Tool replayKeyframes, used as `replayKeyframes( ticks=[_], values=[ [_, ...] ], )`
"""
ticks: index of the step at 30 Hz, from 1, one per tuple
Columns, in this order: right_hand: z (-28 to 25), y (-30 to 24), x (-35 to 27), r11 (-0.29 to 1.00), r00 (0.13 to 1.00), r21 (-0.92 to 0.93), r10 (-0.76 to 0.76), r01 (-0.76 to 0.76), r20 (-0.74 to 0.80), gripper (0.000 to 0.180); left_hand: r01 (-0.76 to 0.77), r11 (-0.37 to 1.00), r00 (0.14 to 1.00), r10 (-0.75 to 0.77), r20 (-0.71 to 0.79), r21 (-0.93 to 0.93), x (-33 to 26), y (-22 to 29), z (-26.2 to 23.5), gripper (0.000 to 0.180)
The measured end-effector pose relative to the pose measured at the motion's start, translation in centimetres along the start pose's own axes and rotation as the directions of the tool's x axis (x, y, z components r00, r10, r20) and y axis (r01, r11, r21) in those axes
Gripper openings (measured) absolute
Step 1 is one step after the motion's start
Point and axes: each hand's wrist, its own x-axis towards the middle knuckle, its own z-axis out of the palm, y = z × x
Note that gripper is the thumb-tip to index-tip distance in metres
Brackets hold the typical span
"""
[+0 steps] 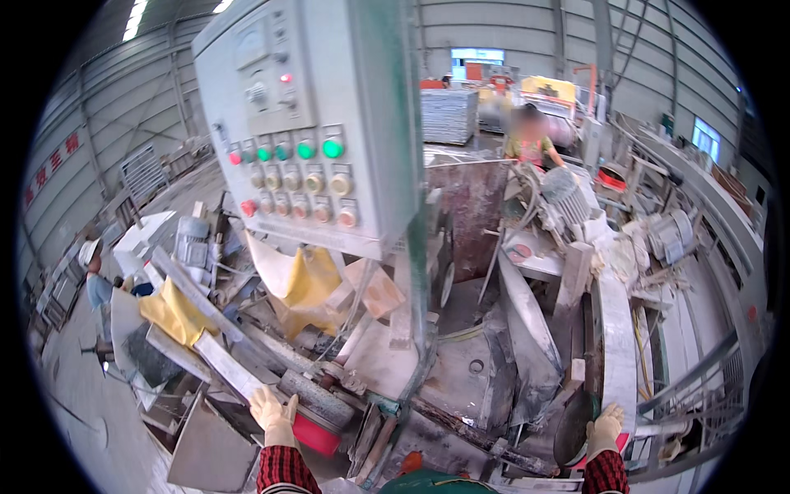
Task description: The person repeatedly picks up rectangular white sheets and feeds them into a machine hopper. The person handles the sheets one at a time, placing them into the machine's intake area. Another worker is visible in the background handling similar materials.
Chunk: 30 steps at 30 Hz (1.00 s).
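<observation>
My left hand, in a cream glove with a red-and-black checked cuff, lies with fingers spread at the near end of a long pale strip. Just beside it are a grey roller and a red panel. My right hand, gloved the same way, rests with fingers stretched out on the near end of another pale beam. A dark round disc stands to its left. Neither hand has its fingers wrapped round anything.
A grey control cabinet with rows of coloured buttons hangs ahead on a green post. Yellow cloth drapes below it. Dusty motors and metal troughs fill the middle. One person stands behind the machine, another far left.
</observation>
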Motion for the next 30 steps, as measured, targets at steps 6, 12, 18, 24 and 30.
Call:
replayKeyframes(
  ticks=[6,12,18,24,30],
  values=[
    [0.4,0.6,0.8,0.997,1.0,-0.083,0.005,-0.006,-0.012,0.108,-0.023,0.999,1.0,0.023,0.02,0.04,-1.0,0.8,1.6,0.108],
    [0.6,0.6,1.0,0.997,0.998,-0.045,-0.058,0.058,0.001,0.107,-0.004,0.996,0.999,0.001,0.036,0.084,-1.6,1.0,1.4,0.105],
    [-0.4,-0.4,0.1,0.999,0.999,-0.024,-0.034,0.034,0.016,0.107,-0.019,0.996,1.0,0.017,0.026,0.086,-2.1,1.0,1.4,0.106],
    [-1.1,-0.8,-0.1,0.999,0.999,-0.028,-0.032,0.033,0.028,0.106,-0.04,0.995,0.999,0.039,0.018,0.087,-2.7,1.3,1.4,0.107],
    [-1.3,-1.1,0.0,0.999,1.0,-0.047,-0.016,0.017,0.021,0.106,-0.029,0.997,0.999,0.03,-0.013,0.071,-3.1,1.3,2.0,0.109]
  ],
)
